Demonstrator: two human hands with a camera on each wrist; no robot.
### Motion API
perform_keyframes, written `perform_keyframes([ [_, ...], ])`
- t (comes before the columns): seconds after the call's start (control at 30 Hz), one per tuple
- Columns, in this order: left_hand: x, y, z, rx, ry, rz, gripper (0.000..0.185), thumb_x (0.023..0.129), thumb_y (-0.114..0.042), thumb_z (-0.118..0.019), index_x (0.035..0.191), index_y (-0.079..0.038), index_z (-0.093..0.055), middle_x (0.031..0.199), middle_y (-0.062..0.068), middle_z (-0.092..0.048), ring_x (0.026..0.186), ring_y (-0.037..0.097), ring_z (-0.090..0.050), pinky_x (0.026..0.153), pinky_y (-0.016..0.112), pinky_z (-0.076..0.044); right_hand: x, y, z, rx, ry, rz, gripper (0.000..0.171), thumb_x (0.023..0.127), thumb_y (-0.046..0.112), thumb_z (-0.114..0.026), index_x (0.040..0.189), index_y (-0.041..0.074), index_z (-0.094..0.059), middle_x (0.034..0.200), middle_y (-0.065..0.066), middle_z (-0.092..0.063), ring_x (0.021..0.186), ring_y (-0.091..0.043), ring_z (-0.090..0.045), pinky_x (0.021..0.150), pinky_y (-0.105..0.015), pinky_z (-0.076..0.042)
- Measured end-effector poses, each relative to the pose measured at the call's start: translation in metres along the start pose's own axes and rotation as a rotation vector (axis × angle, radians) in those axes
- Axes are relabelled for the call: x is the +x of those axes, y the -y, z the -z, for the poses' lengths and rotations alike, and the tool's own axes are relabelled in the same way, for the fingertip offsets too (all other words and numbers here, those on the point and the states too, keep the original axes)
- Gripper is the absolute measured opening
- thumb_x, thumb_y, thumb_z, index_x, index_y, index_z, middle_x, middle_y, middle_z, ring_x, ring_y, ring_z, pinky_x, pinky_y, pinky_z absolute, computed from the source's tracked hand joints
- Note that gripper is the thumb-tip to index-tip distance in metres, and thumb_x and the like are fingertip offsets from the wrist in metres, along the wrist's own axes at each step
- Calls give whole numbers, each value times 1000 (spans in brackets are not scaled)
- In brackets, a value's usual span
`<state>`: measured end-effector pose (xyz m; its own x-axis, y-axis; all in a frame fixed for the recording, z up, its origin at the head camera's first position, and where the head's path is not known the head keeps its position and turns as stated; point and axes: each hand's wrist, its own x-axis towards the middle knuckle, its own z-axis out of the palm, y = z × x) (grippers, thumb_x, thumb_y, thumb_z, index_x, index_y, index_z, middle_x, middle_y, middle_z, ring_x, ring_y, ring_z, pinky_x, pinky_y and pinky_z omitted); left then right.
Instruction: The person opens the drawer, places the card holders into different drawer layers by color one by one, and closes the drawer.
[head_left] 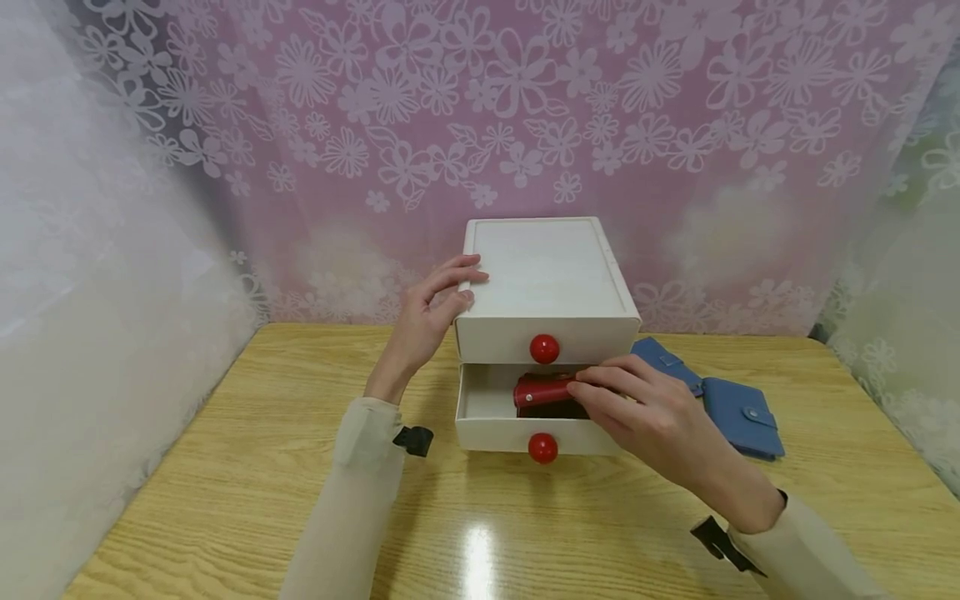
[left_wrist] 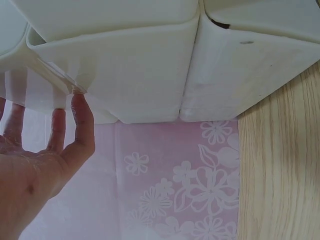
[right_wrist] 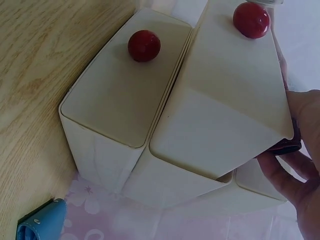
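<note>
A white drawer cabinet (head_left: pixel 546 267) with red knobs stands on the table, and its middle drawer (head_left: pixel 495 435) is pulled out. My left hand (head_left: pixel 431 312) rests on the cabinet's upper left edge, fingertips on the top; in the left wrist view its fingers (left_wrist: pixel 82 117) touch the white side wall. My right hand (head_left: pixel 652 412) reaches over the right side of the drawer and grips a red wallet (head_left: pixel 542 392) with a metal snap, tilted inside it. The right wrist view shows only a dark red end of the wallet (right_wrist: pixel 287 146) between thumb and fingers.
Two blue wallet-like cases lie right of the cabinet, the nearer case (head_left: pixel 742 415) with a snap strap, the other (head_left: pixel 663 360) partly behind my right hand. A bottom drawer (right_wrist: pixel 125 90) is closed. A floral curtain (head_left: pixel 480 125) hangs behind the wooden table (head_left: pixel 300 433).
</note>
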<state>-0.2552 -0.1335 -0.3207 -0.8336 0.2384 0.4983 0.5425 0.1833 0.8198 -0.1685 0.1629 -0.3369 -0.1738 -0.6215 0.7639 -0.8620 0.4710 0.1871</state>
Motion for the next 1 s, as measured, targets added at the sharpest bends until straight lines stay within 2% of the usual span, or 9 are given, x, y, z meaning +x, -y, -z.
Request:
perform_keyframes([
  [0.13, -1, 0, 0, 9, -7, 4, 31, 100, -19, -54, 124, -12, -71, 153, -8, -53, 148, 10, -41, 121, 52, -36, -1, -1, 0, 12, 50, -28, 45, 109, 34, -43, 105, 7, -79, 101, -8, -77, 92, -24, -68, 70, -38, -61],
  [0.43, -2, 1, 0, 13, -8, -7, 30, 99, -21, -54, 122, -11, -71, 153, -6, -53, 148, 12, -41, 121, 58, -34, -4, -4, -2, 57, 66, -36, 46, 109, 32, -42, 104, 7, -79, 105, -9, -76, 96, -25, -66, 72, -37, -60],
  [0.7, -1, 2, 0, -1, -5, -13, 30, 100, -20, -54, 122, -9, -71, 153, -5, -53, 148, 13, -42, 121, 58, -34, -7, -5, -5, 139, 54, -67, 39, 107, 24, -43, 105, 7, -78, 109, -9, -74, 102, -24, -66, 81, -26, -57],
  [0.83, -1, 2, 0, -9, -4, -15, 29, 100, -19, -54, 122, -9, -71, 153, -4, -53, 148, 13, -42, 121, 60, -33, -7, -3, -2, 149, 55, -72, 37, 107, 24, -44, 106, 7, -78, 109, -10, -73, 100, -24, -66, 76, -26, -57],
  [1.0, -1, 1, 0, -7, -7, -13, 30, 100, -19, -54, 122, -9, -71, 153, -4, -53, 148, 13, -41, 121, 59, -33, -5, 3, 1, 112, 12, 2, 35, 105, 27, -50, 104, 8, -78, 105, -8, -75, 93, -21, -68, 68, -28, -58],
])
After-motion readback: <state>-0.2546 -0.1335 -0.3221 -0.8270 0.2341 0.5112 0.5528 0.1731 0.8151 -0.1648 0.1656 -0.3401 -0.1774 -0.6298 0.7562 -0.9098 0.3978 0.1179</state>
